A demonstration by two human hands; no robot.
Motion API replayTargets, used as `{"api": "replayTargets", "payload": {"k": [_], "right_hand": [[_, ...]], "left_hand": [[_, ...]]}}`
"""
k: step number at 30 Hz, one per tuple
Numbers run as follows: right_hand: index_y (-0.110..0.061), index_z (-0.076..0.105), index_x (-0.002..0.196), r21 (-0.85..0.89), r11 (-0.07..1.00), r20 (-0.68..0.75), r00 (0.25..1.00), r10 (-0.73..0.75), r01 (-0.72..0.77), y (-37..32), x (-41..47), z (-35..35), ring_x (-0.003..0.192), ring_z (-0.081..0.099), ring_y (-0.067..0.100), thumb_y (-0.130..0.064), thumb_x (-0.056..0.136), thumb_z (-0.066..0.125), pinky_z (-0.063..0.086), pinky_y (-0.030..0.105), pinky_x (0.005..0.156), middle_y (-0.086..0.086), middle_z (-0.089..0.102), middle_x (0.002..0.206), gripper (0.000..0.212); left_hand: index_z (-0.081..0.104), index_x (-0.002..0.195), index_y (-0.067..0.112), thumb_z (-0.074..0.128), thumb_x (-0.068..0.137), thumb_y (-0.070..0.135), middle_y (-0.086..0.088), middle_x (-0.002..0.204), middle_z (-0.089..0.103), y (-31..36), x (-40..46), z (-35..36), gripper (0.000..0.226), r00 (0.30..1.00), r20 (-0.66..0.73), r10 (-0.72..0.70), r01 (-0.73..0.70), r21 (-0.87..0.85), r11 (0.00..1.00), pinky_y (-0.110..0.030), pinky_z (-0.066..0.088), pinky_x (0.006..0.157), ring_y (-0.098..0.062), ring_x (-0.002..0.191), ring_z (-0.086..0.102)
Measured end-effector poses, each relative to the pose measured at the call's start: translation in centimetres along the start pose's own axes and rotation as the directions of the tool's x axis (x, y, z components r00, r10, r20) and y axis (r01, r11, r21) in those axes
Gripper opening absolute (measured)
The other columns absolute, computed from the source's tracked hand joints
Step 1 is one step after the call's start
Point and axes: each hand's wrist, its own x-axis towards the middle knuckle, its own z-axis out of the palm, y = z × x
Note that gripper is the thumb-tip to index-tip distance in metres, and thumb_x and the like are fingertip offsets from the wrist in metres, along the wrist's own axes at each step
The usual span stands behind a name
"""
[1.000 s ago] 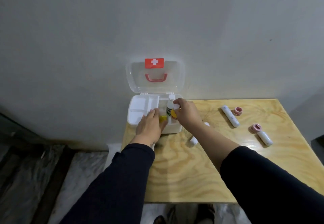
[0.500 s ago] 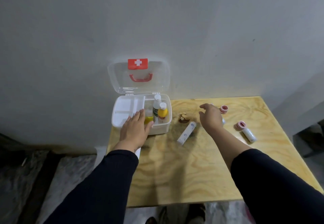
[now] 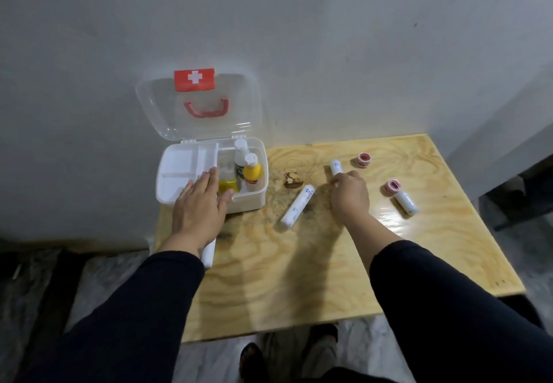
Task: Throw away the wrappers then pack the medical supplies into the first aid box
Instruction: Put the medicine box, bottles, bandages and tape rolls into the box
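Bracing the first aid box (image 3: pixel 251 201) with my flat, spread left hand (image 3: pixel 200 206), I close my right hand (image 3: pixel 348 192) over a white roll (image 3: pixel 335 167) right of the box; whether I've gripped it, I cannot tell. It could roll away across the table (image 3: pixel 299 263).

Plain domestic-looking room: bare grey wall (image 3: pixel 329 38), small plywood table (image 3: pixel 299 278), marble-patterned floor (image 3: pixel 98 287).
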Motion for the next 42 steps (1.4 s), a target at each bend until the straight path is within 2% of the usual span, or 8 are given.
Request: {"api": "replayTargets", "payload": {"k": [10,17,23,27,32,35,38,42], "right_hand": [[-0.015,0.062,0.113,0.076,0.993,0.009,0.996,0.09,-0.09,-3.0,-7.6,2.7,0.11,0.053,0.03,-0.034,0.092,0.053,0.049,0.04,0.083,0.008,0.05,0.121,0.03],[-0.016,0.031,0.141,-0.018,0.987,0.07,0.985,0.16,-0.159,-5.4,-6.8,3.0,0.122,0.045,0.032,-0.056,0.085,0.056,0.045,0.041,0.092,0.012,0.044,0.136,0.073],[-0.02,0.036,0.137,-0.075,0.994,0.205,0.974,0.095,-0.082,-6.6,-5.1,2.7,0.124,0.041,0.031,-0.023,0.091,0.05,0.044,0.038,0.093,0.015,0.044,0.134,0.049],[-0.023,0.033,0.141,-0.069,0.997,0.211,0.976,0.054,-0.04,-6.2,-5.1,2.2,0.122,0.047,0.032,-0.013,0.087,0.052,0.046,0.038,0.089,0.014,0.047,0.131,0.058],[-0.012,0.054,0.11,0.216,0.973,0.15,0.987,0.053,-0.085,-5.8,-4.4,1.1,0.102,0.061,0.033,-0.036,0.09,0.048,0.043,0.034,0.074,0.009,0.064,0.106,0.032],[-0.01,0.05,0.129,0.229,0.973,0.108,0.993,-0.036,0.011,-7.2,-4.4,-1.1,0.114,0.057,0.034,-0.019,0.086,0.054,0.046,0.036,0.087,0.011,0.06,0.123,0.044],[-0.015,0.046,0.135,0.331,0.942,0.044,0.996,-0.076,0.057,-9.7,-5.0,-3.7,0.118,0.056,0.028,-0.02,0.084,0.059,0.046,0.035,0.092,0.006,0.058,0.132,0.053],[-0.02,0.046,0.136,0.619,0.784,0.05,0.993,-0.109,0.055,-13.7,-7.0,-5.6,0.11,0.06,0.023,-0.02,0.081,0.066,0.055,0.045,0.09,0.001,0.057,0.129,0.058]], "left_hand": [[0.009,0.156,0.01,0.018,0.103,0.046,-0.006,0.163,0.017,0.2,-0.3,-0.5,0.065,1.0,0.015,0.011,-0.011,-0.023,1.0,-0.032,0.01,0.122,-0.018,0.149,0.017],[0.008,0.156,0.011,0.015,0.102,0.048,-0.006,0.163,0.015,0.1,-0.3,-0.6,0.066,0.999,0.031,0.021,-0.02,-0.017,1.0,-0.032,0.01,0.121,-0.018,0.15,0.016],[0.007,0.156,0.013,0.016,0.102,0.049,-0.003,0.164,0.013,0.1,-0.3,-0.8,0.066,0.999,0.045,0.006,-0.004,-0.04,0.999,-0.031,0.008,0.122,-0.016,0.15,0.014],[0.007,0.156,0.015,0.019,0.102,0.049,-0.002,0.164,0.012,0.3,-0.3,-1.0,0.065,0.998,0.055,-0.007,0.011,-0.068,0.998,-0.03,0.007,0.122,-0.015,0.15,0.012],[0.01,0.156,0.017,0.025,0.102,0.049,-0.002,0.164,0.013,0.4,-0.3,-1.7,0.065,0.996,0.085,-0.023,0.035,-0.143,0.989,-0.034,0.01,0.121,-0.019,0.15,0.013],[0.015,0.155,0.015,0.03,0.101,0.049,-0.001,0.163,0.015,0.2,-0.3,-2.9,0.065,0.995,0.097,0.009,0.004,-0.133,0.991,-0.034,0.014,0.12,-0.019,0.15,0.015],[0.025,0.151,0.012,0.032,0.101,0.048,-0.003,0.162,0.02,-0.9,-0.4,-4.2,0.062,0.994,0.093,0.05,-0.045,-0.06,0.997,-0.035,0.018,0.119,-0.021,0.148,0.02],[0.032,0.146,0.011,0.033,0.1,0.049,-0.007,0.155,0.032,-2.7,-0.7,-5.2,0.059,0.986,0.156,0.057,-0.06,0.014,0.998,-0.037,0.028,0.113,-0.025,0.141,0.032]]}}
